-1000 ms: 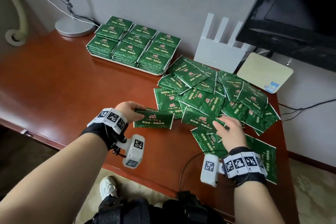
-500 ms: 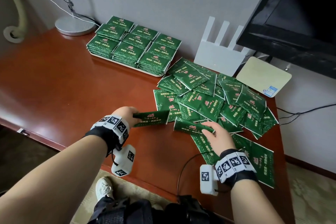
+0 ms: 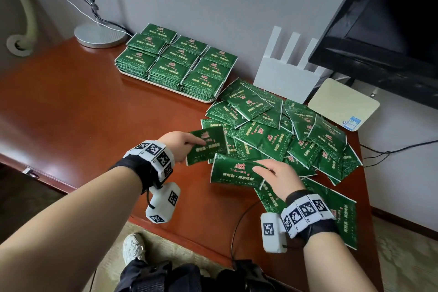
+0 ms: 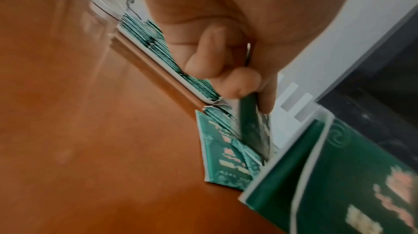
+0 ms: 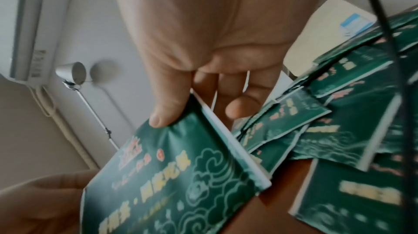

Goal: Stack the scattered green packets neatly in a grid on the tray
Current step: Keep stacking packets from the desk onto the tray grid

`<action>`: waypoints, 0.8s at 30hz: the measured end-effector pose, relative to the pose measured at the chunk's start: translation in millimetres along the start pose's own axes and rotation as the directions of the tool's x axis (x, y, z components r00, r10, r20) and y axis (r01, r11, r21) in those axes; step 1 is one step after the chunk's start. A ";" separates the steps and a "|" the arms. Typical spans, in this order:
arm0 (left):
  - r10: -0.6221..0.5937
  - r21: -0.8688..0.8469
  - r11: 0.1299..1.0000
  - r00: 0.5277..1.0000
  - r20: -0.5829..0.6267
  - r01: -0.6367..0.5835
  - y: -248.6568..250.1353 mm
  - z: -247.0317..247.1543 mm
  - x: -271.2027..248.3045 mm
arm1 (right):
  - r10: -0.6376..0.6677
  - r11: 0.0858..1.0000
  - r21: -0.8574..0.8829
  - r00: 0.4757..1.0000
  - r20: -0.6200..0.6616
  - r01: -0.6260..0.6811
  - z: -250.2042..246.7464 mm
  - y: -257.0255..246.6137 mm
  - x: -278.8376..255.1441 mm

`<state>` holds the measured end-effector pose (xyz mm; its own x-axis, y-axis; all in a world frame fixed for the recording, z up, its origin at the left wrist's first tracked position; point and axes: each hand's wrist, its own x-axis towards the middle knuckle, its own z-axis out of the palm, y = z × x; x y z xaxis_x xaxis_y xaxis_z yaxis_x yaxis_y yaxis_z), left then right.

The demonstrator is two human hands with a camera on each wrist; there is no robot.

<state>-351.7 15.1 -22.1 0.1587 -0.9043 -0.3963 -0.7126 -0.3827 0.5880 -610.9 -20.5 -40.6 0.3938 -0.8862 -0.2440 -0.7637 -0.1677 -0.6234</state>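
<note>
The tray (image 3: 166,85), well beyond both grips, already carried a full grid of stacked packets; the left hand (image 3: 176,143) pinched one packet (image 3: 206,147); the right hand (image 3: 276,176) pinched another (image 3: 233,172); many loose packets (image 3: 296,130) remained just beyond on the surface (image 3: 71,114).

The stacked packets (image 3: 175,64) hide most of the tray (image 3: 151,81); packet print is blurred.

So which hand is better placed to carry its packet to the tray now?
Probably the left hand. It already grips a packet and lies on the tray's side. The right hand holds its packet beside the loose pile, farther from the tray.
</note>
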 end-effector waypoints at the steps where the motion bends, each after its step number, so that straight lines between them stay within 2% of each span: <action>1: 0.036 0.031 0.999 0.999 0.019 -0.036 6.0 -1.0 -0.7 | -0.014 1.000 0.000 1.000 0.010 0.014 -1.7 -4.7 1.5; 3: 0.087 0.078 0.993 0.995 0.055 -0.091 16.9 -2.0 -3.3 | -0.034 0.999 0.000 0.999 0.020 0.034 -4.6 -12.9 4.6; 6: 0.082 0.081 0.992 0.987 0.140 -0.094 26.8 -3.6 -6.7 | -0.036 0.999 0.014 0.999 0.002 0.036 -7.8 -21.0 9.2; 8: 0.113 0.079 0.989 0.982 0.153 -0.126 29.5 -5.7 -4.6 | -0.022 0.999 0.023 1.000 -0.021 0.022 -9.9 -23.3 11.1; 11: 0.153 0.089 0.982 0.982 0.115 -0.164 30.1 -12.6 -1.4 | -0.016 0.996 0.088 0.997 -0.078 0.023 -11.5 -25.3 13.2; 15: 0.175 0.012 0.984 0.984 0.041 -0.176 28.6 -24.4 4.7 | -0.002 0.975 0.221 0.986 -0.166 0.039 -10.8 -32.8 20.8; 18: 0.205 -0.043 0.977 0.977 -0.058 -0.208 23.4 -36.8 14.1 | 0.029 0.964 0.266 0.999 -0.042 -0.016 -8.4 -39.5 29.2; 20: 0.226 -0.075 0.970 0.972 -0.060 -0.230 19.1 -46.8 21.6 | 0.027 0.975 0.221 0.999 0.018 -0.031 -6.4 -46.2 35.4; 24: 0.250 -0.102 0.961 0.966 -0.058 -0.255 9.1 -71.7 38.0 | 0.026 0.978 0.207 1.000 -0.012 -0.023 -6.6 -63.7 49.6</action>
<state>-303.1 -36.3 18.7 0.0147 -0.9808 -0.1946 -0.6562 -0.1563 0.7382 -546.1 -56.7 -8.1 0.3677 -0.8953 -0.2513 -0.6498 -0.0541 -0.7581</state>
